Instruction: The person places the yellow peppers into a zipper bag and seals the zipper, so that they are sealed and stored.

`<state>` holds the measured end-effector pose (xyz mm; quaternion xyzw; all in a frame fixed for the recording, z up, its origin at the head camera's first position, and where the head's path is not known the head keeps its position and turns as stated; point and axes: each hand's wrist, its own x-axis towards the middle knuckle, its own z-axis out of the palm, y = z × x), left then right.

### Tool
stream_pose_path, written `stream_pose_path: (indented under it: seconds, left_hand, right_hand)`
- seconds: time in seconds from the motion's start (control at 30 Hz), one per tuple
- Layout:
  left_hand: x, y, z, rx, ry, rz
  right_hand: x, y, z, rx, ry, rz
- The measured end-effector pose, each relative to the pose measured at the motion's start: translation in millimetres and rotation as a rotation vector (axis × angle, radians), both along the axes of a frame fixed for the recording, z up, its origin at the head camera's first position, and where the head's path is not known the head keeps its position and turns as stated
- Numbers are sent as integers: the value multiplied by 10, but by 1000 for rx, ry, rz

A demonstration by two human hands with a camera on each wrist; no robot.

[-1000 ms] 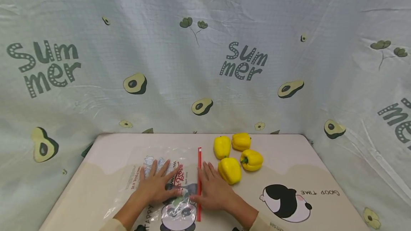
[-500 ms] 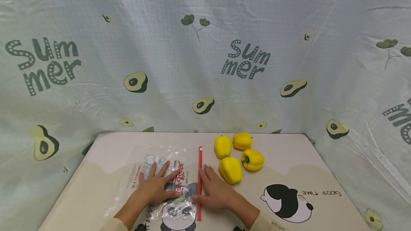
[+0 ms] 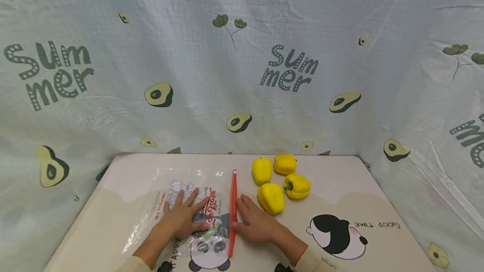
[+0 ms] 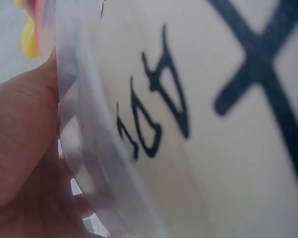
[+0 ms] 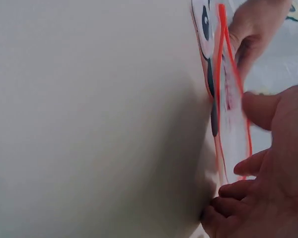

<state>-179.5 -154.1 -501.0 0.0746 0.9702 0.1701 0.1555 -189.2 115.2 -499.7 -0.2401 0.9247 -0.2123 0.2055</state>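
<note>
- Your left hand (image 3: 184,220) rests flat on the transparent printed plastic bag (image 3: 217,215), fingers spread wide and pointing between 12 and 2 o'clock.
- Your right hand (image 3: 257,223) is at the bag's 3 o'clock edge, its thumb touching the bright red strip (image 3: 233,198) that borders that edge. In the right wrist view, your thumb stands apart from the other fingers, which are loosely bent; whether they grip the film, you cannot tell.
- The bag lies on the pale beige-pink tabletop (image 3: 355,188), at 9 o'clock from your right hand. In the right wrist view, the red strip shows as two lines, parted, with clear film between them.
- Beneath the film you can see part of the printed black-and-white panda (image 3: 209,251), at about 5 o'clock from your left hand.
- Four glossy yellow bell peppers (image 3: 270,199) are grouped close together from 12 to 2 o'clock of your right hand; the nearest sits just beyond your fingers.
- The black-and-white printed dog (image 3: 336,237) is on the tabletop near 3 o'clock from your right hand.
</note>
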Motion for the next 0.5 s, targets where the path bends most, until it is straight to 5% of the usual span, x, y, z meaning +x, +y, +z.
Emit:
stream_pose_path:
  seconds: [0.27, 0.5]
  left_hand:
    - [2, -10, -14, -8, 8, -11]
    - [-1, -24, -10, -18, -2, -21]
  right_hand:
    - [-42, 28, 30, -31, -61, 12]
    - [-11, -74, -41, 45, 18, 7]
